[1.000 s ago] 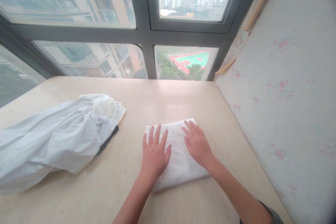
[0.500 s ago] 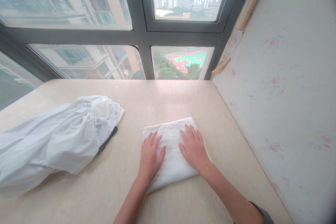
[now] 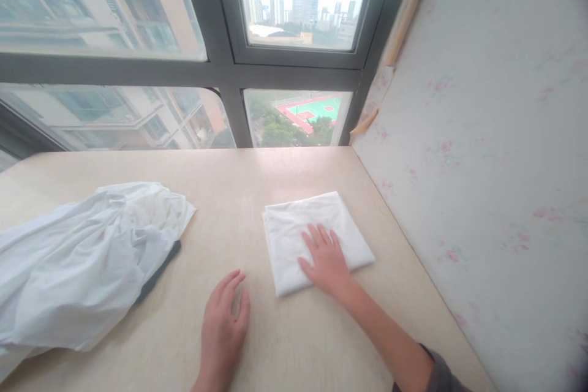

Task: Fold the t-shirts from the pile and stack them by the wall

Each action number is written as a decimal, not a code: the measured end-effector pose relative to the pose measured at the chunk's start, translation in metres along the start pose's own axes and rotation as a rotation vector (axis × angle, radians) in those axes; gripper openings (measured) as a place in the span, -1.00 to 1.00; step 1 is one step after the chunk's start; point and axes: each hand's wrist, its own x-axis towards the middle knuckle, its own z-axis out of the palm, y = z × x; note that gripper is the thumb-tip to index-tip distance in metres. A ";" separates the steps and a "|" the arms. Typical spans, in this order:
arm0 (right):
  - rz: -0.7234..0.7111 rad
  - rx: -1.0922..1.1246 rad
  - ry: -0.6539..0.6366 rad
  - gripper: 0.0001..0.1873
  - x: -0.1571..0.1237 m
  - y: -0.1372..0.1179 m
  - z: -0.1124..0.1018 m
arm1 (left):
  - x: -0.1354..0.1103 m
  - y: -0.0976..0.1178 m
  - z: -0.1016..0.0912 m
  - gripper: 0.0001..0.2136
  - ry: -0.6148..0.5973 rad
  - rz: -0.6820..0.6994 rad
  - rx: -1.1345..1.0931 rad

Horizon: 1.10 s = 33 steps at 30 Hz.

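A folded white cloth (image 3: 294, 226) lies flat on the pale tabletop (image 3: 229, 190), roughly square in outline. My right hand (image 3: 325, 262) rests on its near part, fingers spread and palm down. Off the cloth, to its lower left, is my left hand (image 3: 225, 318); it holds nothing, its fingers slightly curved and the thumb apart. A crumpled heap of white fabric (image 3: 92, 263) occupies the left side. From under its right edge shows a dark strip (image 3: 158, 272), whose kind I cannot make out.
Dark window frames (image 3: 220, 76) rise along the far edge of the surface. On the right stands a wall with flowered wallpaper (image 3: 459, 153), torn and peeling near the window corner. Buildings and a sports court show through the glass.
The folded cloth has shifted away from me and to the right, under my right hand. My left hand has come off it toward the lower left. The view has turned slightly right.
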 end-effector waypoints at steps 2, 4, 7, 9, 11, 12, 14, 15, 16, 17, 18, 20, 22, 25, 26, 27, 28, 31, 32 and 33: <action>0.050 -0.029 0.004 -0.38 0.029 0.034 -0.006 | 0.001 -0.001 0.001 -0.72 -0.004 0.021 0.025; 0.093 -0.049 0.024 -0.40 0.056 0.066 -0.013 | 0.001 -0.004 0.002 -0.72 0.000 0.024 0.038; 0.125 -0.069 0.068 -0.42 0.089 0.107 -0.021 | 0.000 -0.008 0.004 -0.72 -0.002 0.015 0.042; 0.136 -0.084 0.109 -0.45 0.104 0.126 -0.025 | -0.001 -0.010 0.005 -0.72 -0.004 0.014 0.046; 0.139 -0.093 0.139 -0.47 0.114 0.140 -0.028 | 0.000 -0.012 0.006 -0.72 -0.008 0.015 0.048; 0.135 -0.095 0.147 -0.48 0.117 0.145 -0.028 | 0.000 -0.012 0.006 -0.72 -0.011 0.013 0.046; 0.116 -0.093 0.167 -0.50 0.119 0.150 -0.028 | 0.001 -0.011 0.006 -0.72 -0.019 0.000 0.035; 0.105 -0.091 0.186 -0.51 0.119 0.150 -0.027 | 0.000 -0.010 0.005 -0.72 -0.024 -0.013 0.026; 0.090 -0.088 0.214 -0.52 0.117 0.148 -0.026 | 0.000 -0.009 0.005 -0.72 -0.028 -0.030 0.012; 0.072 -0.084 0.246 -0.53 0.114 0.143 -0.024 | -0.001 -0.007 0.005 -0.72 -0.029 -0.051 -0.008; 0.050 -0.078 0.277 -0.54 0.109 0.136 -0.021 | -0.002 -0.005 0.005 -0.72 -0.030 -0.077 -0.034; -0.017 -0.062 0.311 -0.55 0.093 0.112 -0.012 | -0.001 -0.003 0.003 -0.72 -0.032 -0.145 -0.109; -0.118 -0.036 0.291 -0.55 0.070 0.081 -0.001 | 0.008 -0.004 -0.007 -0.71 -0.038 -0.226 -0.206; -0.259 0.022 0.208 -0.52 0.027 0.037 0.015 | 0.035 -0.015 -0.047 -0.66 0.059 -0.283 -0.209; -0.283 0.039 0.189 -0.52 0.013 0.027 0.019 | 0.047 -0.021 -0.066 -0.65 0.138 -0.264 -0.118; -0.298 0.052 0.177 -0.52 0.001 0.019 0.022 | 0.059 -0.028 -0.088 -0.64 0.225 -0.228 0.032; -0.304 0.063 0.172 -0.53 -0.008 0.013 0.025 | 0.070 -0.035 -0.110 -0.63 0.285 -0.207 0.214; -0.283 0.101 0.184 -0.54 -0.022 0.009 0.028 | 0.091 -0.056 -0.166 -0.50 0.278 -0.271 0.697; -0.266 0.114 0.194 -0.53 -0.023 0.009 0.028 | 0.094 -0.063 -0.178 -0.44 0.205 -0.312 0.802; -0.250 0.123 0.204 -0.53 -0.023 0.009 0.027 | 0.095 -0.069 -0.187 -0.42 0.109 -0.351 0.870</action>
